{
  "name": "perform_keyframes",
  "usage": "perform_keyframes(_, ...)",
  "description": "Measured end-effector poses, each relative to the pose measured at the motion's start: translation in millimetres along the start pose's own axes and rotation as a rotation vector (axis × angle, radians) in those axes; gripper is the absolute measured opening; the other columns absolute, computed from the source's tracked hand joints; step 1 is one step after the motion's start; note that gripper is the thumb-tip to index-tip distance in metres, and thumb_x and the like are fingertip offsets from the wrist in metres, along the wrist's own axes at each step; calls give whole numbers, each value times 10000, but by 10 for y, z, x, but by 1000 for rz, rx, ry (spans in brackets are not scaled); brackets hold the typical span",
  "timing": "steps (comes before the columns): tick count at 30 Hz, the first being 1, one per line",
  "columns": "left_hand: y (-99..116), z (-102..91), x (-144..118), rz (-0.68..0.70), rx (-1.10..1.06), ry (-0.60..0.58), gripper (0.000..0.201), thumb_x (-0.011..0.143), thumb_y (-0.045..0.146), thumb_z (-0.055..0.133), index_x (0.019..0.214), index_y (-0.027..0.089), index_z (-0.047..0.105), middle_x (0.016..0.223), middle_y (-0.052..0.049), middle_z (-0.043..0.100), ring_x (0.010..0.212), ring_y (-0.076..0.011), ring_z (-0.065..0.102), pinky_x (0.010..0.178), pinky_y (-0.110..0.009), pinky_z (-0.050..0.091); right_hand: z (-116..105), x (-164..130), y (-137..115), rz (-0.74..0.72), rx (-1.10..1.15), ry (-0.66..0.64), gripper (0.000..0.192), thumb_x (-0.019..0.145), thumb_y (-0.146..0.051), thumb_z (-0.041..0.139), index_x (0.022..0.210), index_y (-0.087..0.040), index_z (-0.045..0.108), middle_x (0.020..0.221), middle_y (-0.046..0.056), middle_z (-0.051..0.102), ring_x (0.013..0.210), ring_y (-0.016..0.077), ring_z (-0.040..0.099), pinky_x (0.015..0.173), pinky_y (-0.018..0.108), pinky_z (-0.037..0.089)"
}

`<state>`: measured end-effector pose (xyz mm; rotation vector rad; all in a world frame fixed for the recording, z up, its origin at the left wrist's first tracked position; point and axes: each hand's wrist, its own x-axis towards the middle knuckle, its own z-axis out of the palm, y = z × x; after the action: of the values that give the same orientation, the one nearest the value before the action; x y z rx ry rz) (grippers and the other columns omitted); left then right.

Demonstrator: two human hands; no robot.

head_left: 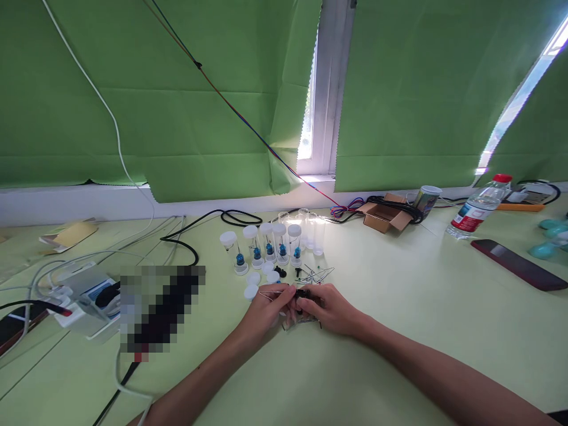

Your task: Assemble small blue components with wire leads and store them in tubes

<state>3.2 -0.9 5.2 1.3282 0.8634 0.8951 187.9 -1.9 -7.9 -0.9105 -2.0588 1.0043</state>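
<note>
My left hand [270, 305] and my right hand [332, 307] meet at the middle of the table, fingers pinched together. Between their fingertips is a small black plastic part [302, 293], mostly covered by the fingers. A thin bent metal wire [271, 292] sticks out of my left hand. Just beyond them lie loose metal wires [317, 276], small black pieces [280, 271] and several white round caps [253, 278]. Behind these stand several clear capped tubes [268, 236], each with a blue piece inside. More clear tubes [318, 234] without caps stand to their right.
At left are a white power strip [95, 322], cables and a blurred-out dark object [166, 310]. Along the back sit an open cardboard box [385, 219], black cable and a can [426, 201]. A water bottle [477, 210] and a phone [519, 264] lie at right.
</note>
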Motion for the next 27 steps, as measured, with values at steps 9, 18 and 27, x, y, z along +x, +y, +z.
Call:
perform_keyframes(9,33,16,-11,-1,6,-7,424,866,474,589,631,126,649,567,-49,628,496,-123,540,514,-247,439,-5,5,-9,8,-2,0,302,956,-272,429,700,-163,547,642,-23,557,578,90,453,590,211,380)
perform_keyframes(18,22,14,-17,1,20,13,409,861,467,599,639,126,646,560,-40,614,500,-120,533,511,-241,442,-10,5,-43,1,10,-8,269,957,-309,456,804,-157,616,710,-4,612,612,101,483,608,219,400)
perform_keyframes(27,17,14,-7,1,22,-1,429,857,489,595,637,124,652,567,-47,623,496,-121,537,500,-243,438,-2,11,-3,-9,-18,-7,314,960,-276,422,703,-162,561,641,-19,551,577,94,451,592,212,385)
